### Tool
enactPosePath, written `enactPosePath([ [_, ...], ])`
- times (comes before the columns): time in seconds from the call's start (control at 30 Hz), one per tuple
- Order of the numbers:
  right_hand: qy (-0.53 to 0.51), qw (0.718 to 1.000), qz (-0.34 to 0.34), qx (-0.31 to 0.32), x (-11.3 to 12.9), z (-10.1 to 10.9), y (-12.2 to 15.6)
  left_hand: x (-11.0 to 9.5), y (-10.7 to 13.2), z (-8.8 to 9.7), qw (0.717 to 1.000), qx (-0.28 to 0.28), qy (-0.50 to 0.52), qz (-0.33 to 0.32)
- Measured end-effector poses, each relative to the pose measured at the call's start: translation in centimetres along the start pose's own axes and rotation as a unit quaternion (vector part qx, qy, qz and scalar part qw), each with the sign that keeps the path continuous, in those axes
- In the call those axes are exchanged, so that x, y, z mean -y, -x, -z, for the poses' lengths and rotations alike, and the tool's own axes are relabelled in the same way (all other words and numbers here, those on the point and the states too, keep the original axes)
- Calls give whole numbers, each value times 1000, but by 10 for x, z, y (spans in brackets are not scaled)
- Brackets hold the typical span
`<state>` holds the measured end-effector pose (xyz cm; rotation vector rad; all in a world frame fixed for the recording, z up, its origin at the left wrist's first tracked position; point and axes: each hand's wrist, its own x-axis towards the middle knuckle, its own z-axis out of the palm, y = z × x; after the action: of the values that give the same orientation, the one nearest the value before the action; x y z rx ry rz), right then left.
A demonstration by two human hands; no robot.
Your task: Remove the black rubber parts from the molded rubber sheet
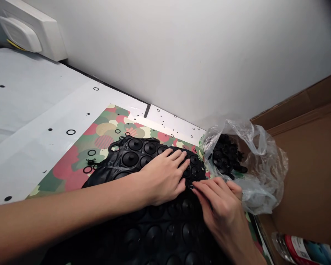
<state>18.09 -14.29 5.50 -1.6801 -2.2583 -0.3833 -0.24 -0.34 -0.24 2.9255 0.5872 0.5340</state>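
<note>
A black rubber sheet (154, 221) with rows of moulded round, cup-like parts lies in front of me, its far end curled and uneven. My left hand (164, 178) rests flat on the sheet's far part, fingers stretched out and pressing on the round parts. Just right of it, my right hand (222, 200) pinches a small black rubber part (191, 186) at the sheet with thumb and fingertips. Whether that part is still joined to the sheet is hidden. A clear plastic bag (264, 147) holding loose black rubber parts (226, 156) stands beyond my right hand.
Under the sheet is a camouflage-patterned mat (68, 162) on a white table covering (24, 121). Black rings (71, 132) and small dots of rubber are scattered there. A cardboard box (309, 162) and a labelled bottle (303, 248) are at right. A white wall (182, 55) rises behind.
</note>
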Motion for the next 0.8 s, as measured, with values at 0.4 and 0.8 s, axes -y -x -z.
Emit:
enactPosePath([
  [0.4, 32, 999, -23, 18, 7, -3, -4, -2, -3, 1, 1000, 16, 1, 4],
  [0.8, -3, 996, -80, 40, 18, -1, -14, -2, -2, 1, 1000, 15, 14, 4],
])
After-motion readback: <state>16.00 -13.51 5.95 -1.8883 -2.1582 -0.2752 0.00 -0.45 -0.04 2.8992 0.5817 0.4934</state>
